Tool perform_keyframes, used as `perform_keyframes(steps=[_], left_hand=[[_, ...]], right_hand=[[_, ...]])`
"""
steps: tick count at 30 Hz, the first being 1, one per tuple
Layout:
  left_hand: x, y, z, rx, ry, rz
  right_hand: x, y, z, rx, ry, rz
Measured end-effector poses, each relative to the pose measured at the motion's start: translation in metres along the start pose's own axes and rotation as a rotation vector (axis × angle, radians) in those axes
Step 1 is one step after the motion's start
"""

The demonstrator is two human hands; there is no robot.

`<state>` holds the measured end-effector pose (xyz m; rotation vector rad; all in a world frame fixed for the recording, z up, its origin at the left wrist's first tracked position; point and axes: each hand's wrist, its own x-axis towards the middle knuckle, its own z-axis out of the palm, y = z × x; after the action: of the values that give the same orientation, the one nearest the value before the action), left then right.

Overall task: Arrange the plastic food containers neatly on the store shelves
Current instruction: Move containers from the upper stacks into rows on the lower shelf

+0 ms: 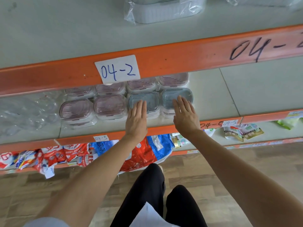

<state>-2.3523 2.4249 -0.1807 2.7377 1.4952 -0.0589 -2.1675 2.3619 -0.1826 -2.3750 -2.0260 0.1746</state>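
Left hand (136, 119) and right hand (185, 115) flat, fingers straight, pressing blue-lidded containers (152, 99) at 12 o'clock.

Left hand (136, 119) flat, fingers straight, resting on a blue-lidded container (144, 99); right hand (185, 114) likewise flat on a second blue-lidded container (177, 95) just beside the first. Left of the left hand, two pink-lidded containers (92, 107) in the same row; beyond the fingertips, a back row of pink-lidded containers (141, 83). All on a pale shelf (213, 95) edged by an orange rail (164, 62) bearing a paper label (117, 69) marked "04-2".
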Motion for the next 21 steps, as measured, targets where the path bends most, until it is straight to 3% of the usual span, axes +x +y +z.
perform_keyframes(steps=[8,13,21], left_hand=[[0.014,0.004,-0.022,0.053,-0.190,0.000],[-0.004,0.004,-0.046,0.068,-0.103,0.101],[-0.048,0.036,-0.092,0.136,-0.340,0.186]], right_hand=[[0.012,-0.002,-0.026,0.029,-0.186,-0.006],[-0.016,-0.007,-0.042,0.109,-0.069,-0.081],[-0.063,0.000,-0.083,0.066,-0.248,-0.203]])
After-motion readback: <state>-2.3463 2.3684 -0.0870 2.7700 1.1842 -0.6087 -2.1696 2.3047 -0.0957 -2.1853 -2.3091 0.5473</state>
